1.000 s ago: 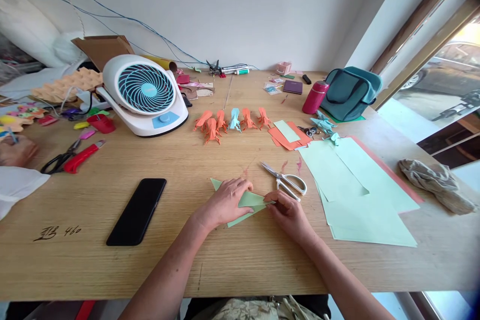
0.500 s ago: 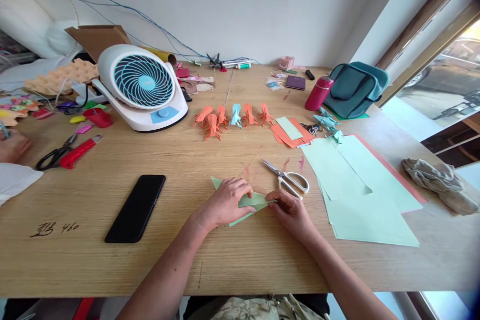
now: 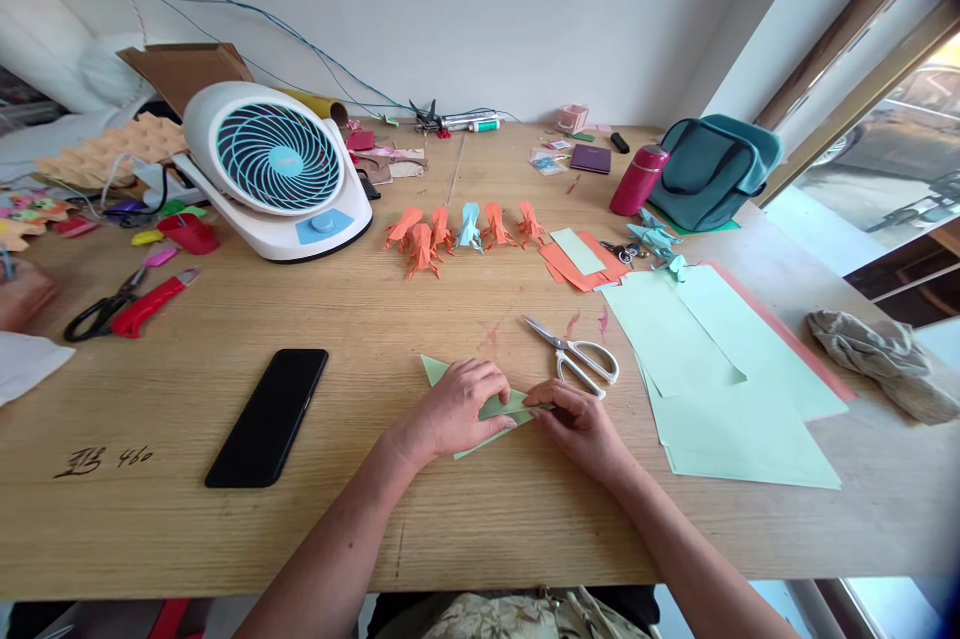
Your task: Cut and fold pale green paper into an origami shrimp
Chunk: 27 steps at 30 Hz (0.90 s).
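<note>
A folded piece of light green paper (image 3: 434,371) lies on the table in front of me, its pointed corners showing around my fingers. Across its middle, my left hand (image 3: 459,409) presses it down, with thumb and fingers bent round a fold. My right hand (image 3: 576,424) pinches the narrow right end of the same paper between thumb and fingertips. Its very tip is partly hidden. White-handled scissors (image 3: 561,343) lie with blades apart just beyond my right hand. A black phone (image 3: 268,419) rests flat to the left of my left forearm.
Several orange folded-paper figures (image 3: 422,249) and a blue one (image 3: 469,227) stand farther back. Large green sheets (image 3: 739,429) lie at right, near a pink bottle (image 3: 637,181) and teal bag (image 3: 709,174). A fan (image 3: 277,169) stands left; another person's hand (image 3: 22,294) shows at the edge.
My right fingertips have slid a little left along the paper, closer to my left thumb. My left hand stays nearly in place, and the view has shifted slightly.
</note>
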### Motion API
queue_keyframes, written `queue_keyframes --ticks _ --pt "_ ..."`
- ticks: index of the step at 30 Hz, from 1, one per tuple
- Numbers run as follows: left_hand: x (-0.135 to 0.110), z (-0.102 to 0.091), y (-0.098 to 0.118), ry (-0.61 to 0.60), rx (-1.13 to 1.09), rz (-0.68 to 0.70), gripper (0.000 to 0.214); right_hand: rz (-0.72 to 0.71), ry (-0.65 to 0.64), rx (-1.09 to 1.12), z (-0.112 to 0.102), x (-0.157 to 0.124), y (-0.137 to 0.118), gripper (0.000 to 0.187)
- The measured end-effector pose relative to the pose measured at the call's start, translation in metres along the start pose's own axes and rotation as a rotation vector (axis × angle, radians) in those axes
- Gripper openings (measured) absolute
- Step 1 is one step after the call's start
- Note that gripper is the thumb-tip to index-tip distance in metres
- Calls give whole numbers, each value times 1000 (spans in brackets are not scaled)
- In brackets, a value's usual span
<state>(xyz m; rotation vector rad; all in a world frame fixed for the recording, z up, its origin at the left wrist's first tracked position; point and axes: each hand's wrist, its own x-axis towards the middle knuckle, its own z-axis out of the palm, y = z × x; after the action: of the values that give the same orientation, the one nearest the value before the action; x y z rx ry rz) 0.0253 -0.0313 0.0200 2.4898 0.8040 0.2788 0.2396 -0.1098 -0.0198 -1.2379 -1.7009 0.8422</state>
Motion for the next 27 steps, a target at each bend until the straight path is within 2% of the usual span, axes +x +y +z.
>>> queue_keyframes --ticks 13,27 --pt "-1 2 -2 13 -27 28 17 -24 -15 18 0 2 0 16" --pt "-1 3 -6 88 -121 36 14 94 28 55 1 -1 2 16"
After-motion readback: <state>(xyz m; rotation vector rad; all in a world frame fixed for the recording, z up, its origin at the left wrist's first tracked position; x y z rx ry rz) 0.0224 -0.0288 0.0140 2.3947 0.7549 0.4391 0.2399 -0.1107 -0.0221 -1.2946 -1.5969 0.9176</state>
